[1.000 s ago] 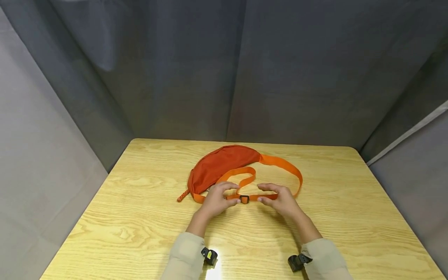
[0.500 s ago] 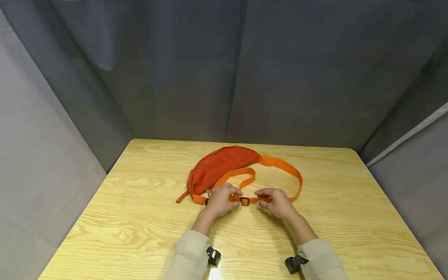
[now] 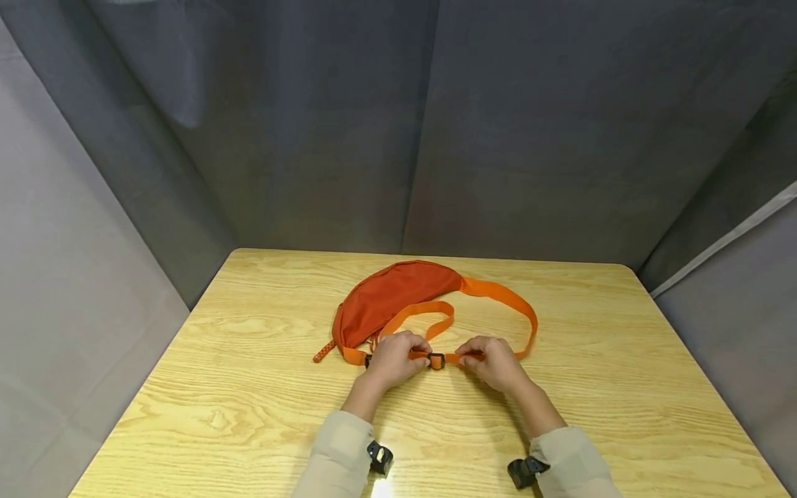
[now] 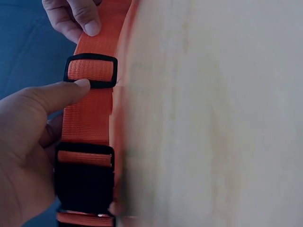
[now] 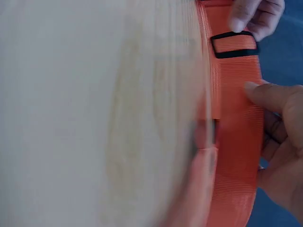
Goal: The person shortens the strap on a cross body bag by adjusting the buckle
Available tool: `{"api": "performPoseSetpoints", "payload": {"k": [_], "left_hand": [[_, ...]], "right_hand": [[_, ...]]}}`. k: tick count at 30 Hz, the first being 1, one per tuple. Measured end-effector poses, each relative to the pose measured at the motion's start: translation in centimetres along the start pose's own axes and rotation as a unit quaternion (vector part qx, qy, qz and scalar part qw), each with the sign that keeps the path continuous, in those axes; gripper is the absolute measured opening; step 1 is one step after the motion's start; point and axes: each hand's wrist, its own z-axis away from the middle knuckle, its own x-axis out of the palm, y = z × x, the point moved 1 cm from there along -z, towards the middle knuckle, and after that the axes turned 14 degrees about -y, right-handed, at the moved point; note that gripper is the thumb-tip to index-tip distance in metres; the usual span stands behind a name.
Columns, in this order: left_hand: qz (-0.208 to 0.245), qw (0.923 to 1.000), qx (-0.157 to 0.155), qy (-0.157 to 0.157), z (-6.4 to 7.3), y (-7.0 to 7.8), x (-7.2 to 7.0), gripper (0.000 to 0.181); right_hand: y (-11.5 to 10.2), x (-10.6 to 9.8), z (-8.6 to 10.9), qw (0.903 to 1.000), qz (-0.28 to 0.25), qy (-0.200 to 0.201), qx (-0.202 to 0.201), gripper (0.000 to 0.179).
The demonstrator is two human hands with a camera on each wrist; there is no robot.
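Observation:
A red waist bag (image 3: 389, 297) lies on the table, its orange strap (image 3: 513, 301) looping out to the right and along the front. My left hand (image 3: 394, 358) pinches the front of the strap, thumb at the edge of the black slide adjuster (image 4: 91, 71). To the right of that adjuster, my right hand (image 3: 492, 363) pinches the same strap between thumb and fingers. A black side-release buckle (image 4: 85, 179) sits on the strap beside the left palm in the left wrist view; in the head view the left hand mostly hides it.
The wooden table (image 3: 218, 387) runs out on both sides of the bag. A loose end of strap (image 3: 429, 306) curls between bag and hands, and a patterned zipper pull (image 3: 324, 351) sticks out at the left. Dark grey curtain (image 3: 324, 138) hangs behind the table.
Both hands have come down onto the strap, their fingers closing from a spread pose to a pinch on either side of the adjuster. The left hand shifted slightly right; the bag stayed put.

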Motion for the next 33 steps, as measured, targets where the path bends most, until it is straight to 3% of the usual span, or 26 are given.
{"api": "performPoseSetpoints", "payload": {"k": [7, 12, 21, 27, 30, 33], "left_hand": [[0.017, 0.9986, 0.045, 0.024, 1.1, 1.1, -1.4, 0.011], [0.025, 0.9975, 0.062, 0.023, 2.5, 1.2, -2.1, 0.009], [0.102, 0.9909, 0.087, 0.007, 4.2, 1.7, -2.3, 0.012], [0.064, 0.995, 0.074, 0.022, 5.4, 2.3, -2.1, 0.03], [0.027, 0.9949, 0.08, 0.054, 5.8, 2.4, -2.2, 0.042], [-0.005, 0.9886, 0.111, 0.101, 5.6, 2.6, -1.9, 0.05]], "right_hand": [[-1.9, -1.4, 0.7, 0.997, 0.02, 0.059, -0.046, 0.014], [-2.7, -1.3, 1.0, 0.9985, -0.007, 0.039, -0.037, 0.009], [-3.5, -1.2, 2.3, 0.9922, -0.116, 0.014, -0.044, 0.006], [-4.3, -1.1, 2.9, 0.9832, -0.178, -0.003, -0.04, 0.007], [-6.0, -1.7, 2.9, 0.9797, -0.198, -0.009, -0.032, 0.007], [-7.2, -2.5, 2.9, 0.9757, -0.217, -0.016, -0.024, 0.007]]}}
